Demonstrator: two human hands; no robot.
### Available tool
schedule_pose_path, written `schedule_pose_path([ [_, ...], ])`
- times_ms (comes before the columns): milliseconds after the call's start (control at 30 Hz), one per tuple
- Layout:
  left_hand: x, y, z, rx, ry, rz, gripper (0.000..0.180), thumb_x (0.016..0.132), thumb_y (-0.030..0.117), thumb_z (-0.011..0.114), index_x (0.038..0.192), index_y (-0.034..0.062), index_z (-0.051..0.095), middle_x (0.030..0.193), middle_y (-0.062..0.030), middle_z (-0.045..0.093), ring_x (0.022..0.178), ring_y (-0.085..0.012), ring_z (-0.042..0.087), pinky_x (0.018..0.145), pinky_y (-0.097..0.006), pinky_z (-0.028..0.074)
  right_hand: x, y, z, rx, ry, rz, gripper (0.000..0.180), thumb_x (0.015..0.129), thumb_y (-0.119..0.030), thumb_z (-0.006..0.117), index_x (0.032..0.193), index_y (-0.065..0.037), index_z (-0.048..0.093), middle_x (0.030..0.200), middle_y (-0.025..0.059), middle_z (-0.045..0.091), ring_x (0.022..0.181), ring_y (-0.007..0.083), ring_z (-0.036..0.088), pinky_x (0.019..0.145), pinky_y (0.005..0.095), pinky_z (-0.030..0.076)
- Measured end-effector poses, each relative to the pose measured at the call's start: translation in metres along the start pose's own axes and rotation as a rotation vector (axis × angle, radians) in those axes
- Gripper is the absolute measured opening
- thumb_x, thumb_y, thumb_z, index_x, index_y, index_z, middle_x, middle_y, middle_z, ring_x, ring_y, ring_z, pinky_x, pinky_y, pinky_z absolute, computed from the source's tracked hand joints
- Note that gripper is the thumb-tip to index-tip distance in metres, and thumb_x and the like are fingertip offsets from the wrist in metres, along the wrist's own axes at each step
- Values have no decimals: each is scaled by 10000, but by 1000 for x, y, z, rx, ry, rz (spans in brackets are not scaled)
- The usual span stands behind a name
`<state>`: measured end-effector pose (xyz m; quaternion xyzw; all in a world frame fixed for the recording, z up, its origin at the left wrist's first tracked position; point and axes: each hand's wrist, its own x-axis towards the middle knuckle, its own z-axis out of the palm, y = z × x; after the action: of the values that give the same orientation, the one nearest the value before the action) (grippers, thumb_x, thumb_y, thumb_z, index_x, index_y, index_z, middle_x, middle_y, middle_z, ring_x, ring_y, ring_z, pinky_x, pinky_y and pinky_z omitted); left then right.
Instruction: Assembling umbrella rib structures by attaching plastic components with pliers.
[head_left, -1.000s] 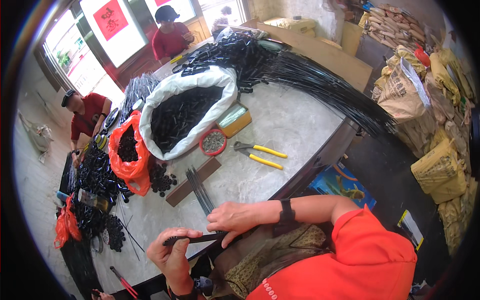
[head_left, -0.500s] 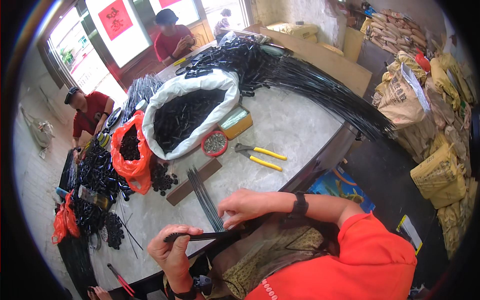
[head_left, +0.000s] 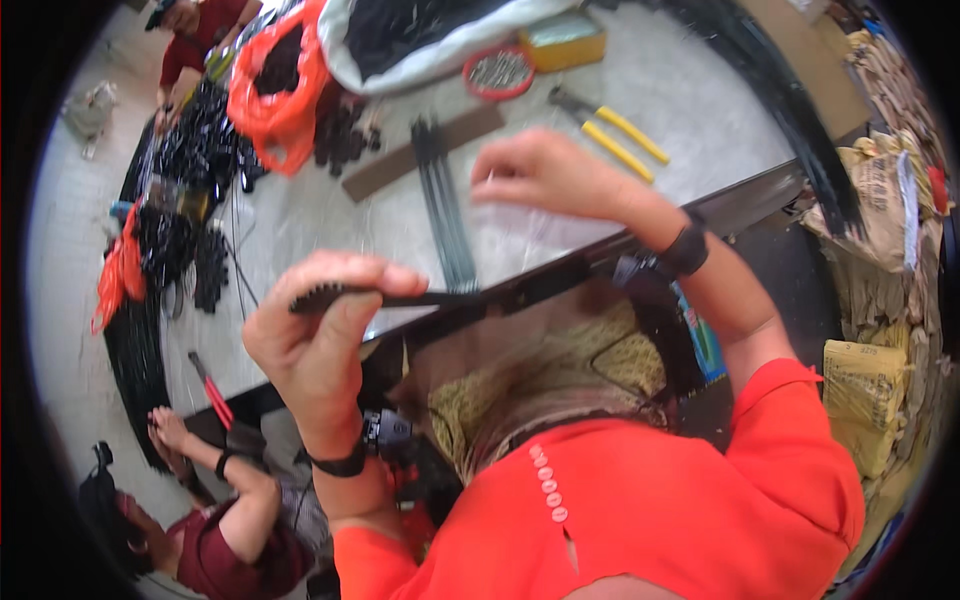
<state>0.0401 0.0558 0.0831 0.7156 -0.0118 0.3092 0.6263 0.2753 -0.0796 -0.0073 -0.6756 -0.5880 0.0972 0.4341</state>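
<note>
My left hand [head_left: 315,330] is closed on a slim black bar [head_left: 400,299] with a ridged end, held level just over the table's near edge. The bar's right end lies by the lower ends of a bundle of thin dark rods [head_left: 445,215]. Those rods lie on the table, their far ends over a brown strip [head_left: 385,170]. My right hand [head_left: 540,175] hovers right of the bundle, its fingers curled in a pinch and smeared by motion. Whatever it holds, if anything, cannot be made out. Beyond it lie yellow-handled pliers [head_left: 628,138].
A red dish [head_left: 527,88] of small metal bits stands beside a yellow box [head_left: 570,50]. Behind are a white sack [head_left: 455,65] and an orange bag [head_left: 283,150] of black parts. Red-handled pliers [head_left: 213,395] lie near a co-worker's hands [head_left: 170,430] at lower left.
My right hand has moved from the rods' near ends up and to the right. The left hand still holds the black bar. The view has tilted down, bringing a co-worker into sight at lower left.
</note>
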Motion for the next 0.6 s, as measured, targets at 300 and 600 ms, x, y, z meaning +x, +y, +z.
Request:
schedule_pose_path([
  [300,1,-11,-3,-18,-38,59,113,895,6,687,982,-62,662,882,-208,716,798,-301,720,742,-411,606,32,10,12,8,-73,220,267,942,-225,615,977,30,684,718,74,657,637,144,632,600,296,500],
  [600,1,-7,-6,91,-70,45,171,955,108,663,1059,-21,622,900,-160,674,789,-297,671,736,-451,580,49,16,30,117,-131,465,345,926,-299,657,919,46,678,694,81,672,557,147,638,476,296,492],
])
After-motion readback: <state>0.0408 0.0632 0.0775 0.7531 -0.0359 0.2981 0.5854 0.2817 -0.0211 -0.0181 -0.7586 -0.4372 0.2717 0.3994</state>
